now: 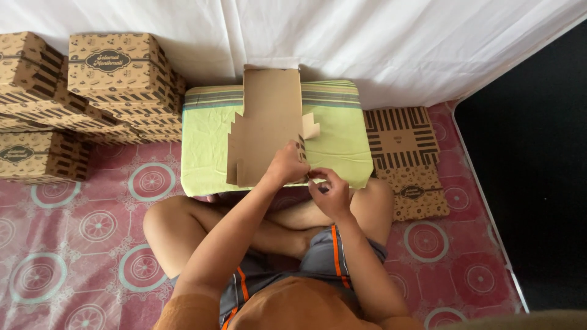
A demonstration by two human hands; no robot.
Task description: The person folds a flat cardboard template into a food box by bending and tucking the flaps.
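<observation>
A flat brown cardboard box blank [266,122] lies on a light green cushion [208,153] in front of my crossed legs, its plain inner side up and its flaps partly raised. My left hand [285,164] presses on the blank's near right corner. My right hand [330,192] pinches a side flap at that same corner, fingers closed on the card. Both forearms reach forward over my knees.
Several folded patterned brown boxes [116,67] are stacked at the left against a white cloth backdrop [367,43]. A pile of flat unfolded blanks [406,159] lies right of the cushion. The floor mat [92,244] is red with round motifs; a dark area lies beyond its right edge.
</observation>
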